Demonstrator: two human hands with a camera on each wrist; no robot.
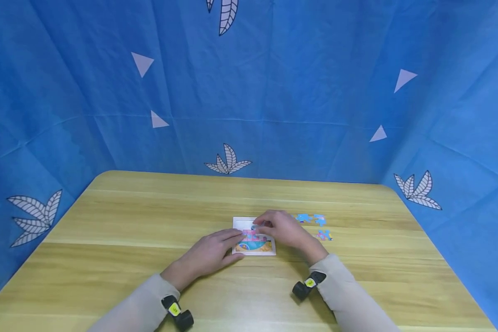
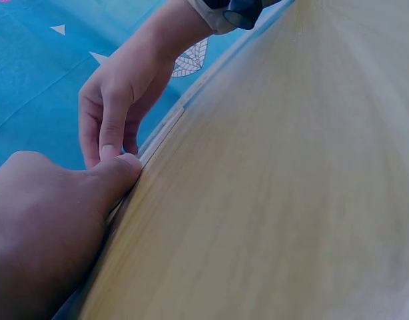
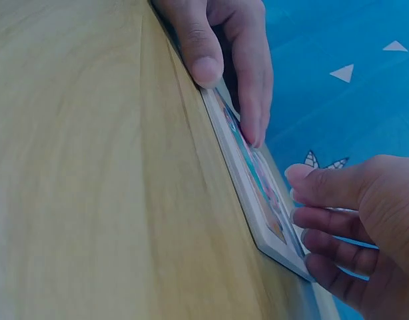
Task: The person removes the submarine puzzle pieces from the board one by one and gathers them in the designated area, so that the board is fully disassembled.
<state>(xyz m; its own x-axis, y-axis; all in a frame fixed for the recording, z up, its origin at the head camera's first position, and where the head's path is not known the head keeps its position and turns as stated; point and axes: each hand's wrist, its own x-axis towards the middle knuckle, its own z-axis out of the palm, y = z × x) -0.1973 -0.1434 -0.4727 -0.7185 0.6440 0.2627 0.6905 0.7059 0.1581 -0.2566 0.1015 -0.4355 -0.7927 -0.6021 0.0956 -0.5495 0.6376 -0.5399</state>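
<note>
A small jigsaw puzzle in a white frame (image 1: 254, 253) lies on the table, its lower part filled with pink, teal and orange pieces. My left hand (image 1: 209, 252) rests on the frame's left side, fingers stretched over the picture and thumb at the near corner. Over the upper right part, my right hand (image 1: 284, 229) pinches a small bluish puzzle piece (image 1: 255, 227) between thumb and fingers. The right wrist view shows the right hand (image 3: 371, 227) at the frame's edge, its thumb and fingertips close together; the piece cannot be made out there.
Loose blue puzzle pieces (image 1: 304, 217) lie behind the right hand, with another pinkish-blue cluster (image 1: 324, 235) to the right of it. The wooden table (image 1: 149, 207) reaches back to a blue curtain (image 1: 265, 83). Each sleeve carries a black wrist camera (image 1: 302, 290).
</note>
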